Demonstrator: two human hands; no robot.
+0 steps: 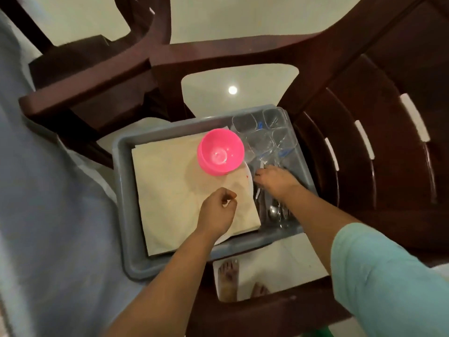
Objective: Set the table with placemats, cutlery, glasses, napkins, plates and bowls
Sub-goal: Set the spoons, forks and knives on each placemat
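A grey plastic tray [126, 215] sits on a dark brown chair. In it lies a stack of beige placemats [170, 190] with a pink bowl [220, 152] on top. A white plate [250, 183] shows its edge under the mats. Several clear glasses [264, 132] stand at the tray's far right, and metal cutlery [274, 212] lies along its right side. My left hand [216, 212] hovers over the placemats with loosely curled fingers, holding nothing. My right hand [274, 181] reaches down among the cutlery by the glasses; its fingertips are hidden, so its grip is unclear.
Dark brown plastic chairs [364, 154] surround the tray, their arms and backs close on the right and behind. A blue-grey cloth [48, 215] covers a surface on the left. Pale tiled floor [238, 86] and my bare feet [228, 276] show through gaps.
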